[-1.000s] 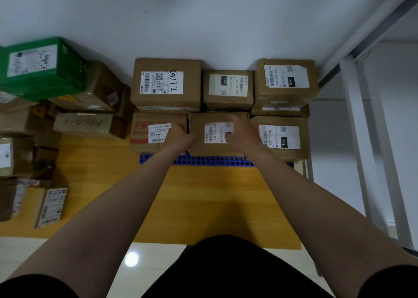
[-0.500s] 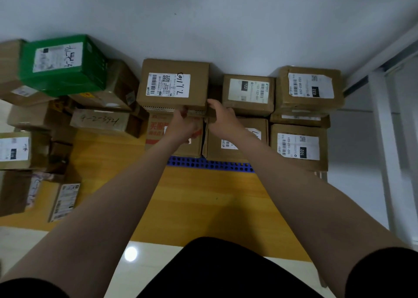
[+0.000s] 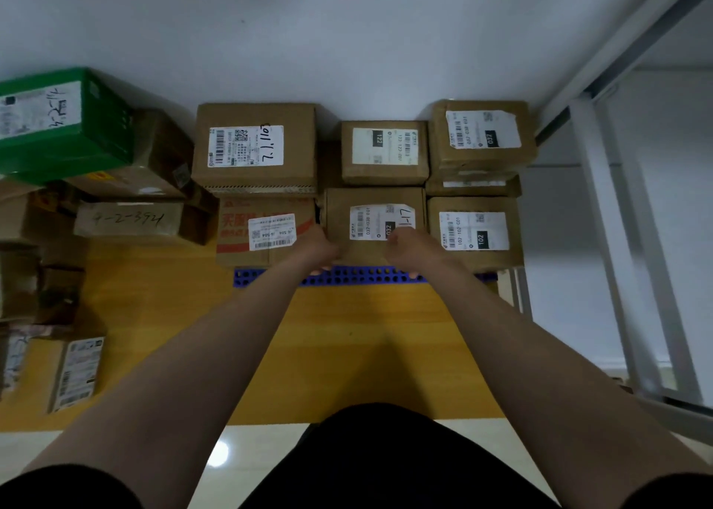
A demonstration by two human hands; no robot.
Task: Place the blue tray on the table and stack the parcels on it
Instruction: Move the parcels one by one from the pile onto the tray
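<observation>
Wooden surface [image 3: 347,354] by white wall [image 3: 347,45] | blue tray [image 3: 347,276] under cardboard parcels [image 3: 254,145] | left grip [image 3: 316,248], right grip [image 3: 413,248] both clamped on front-middle parcel [image 3: 370,215]

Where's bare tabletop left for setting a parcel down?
Bare wood runs from the blue tray to the near edge of the table, right of the loose parcels. The tray is full of stacked parcels; the table's left side is piled up.
</observation>
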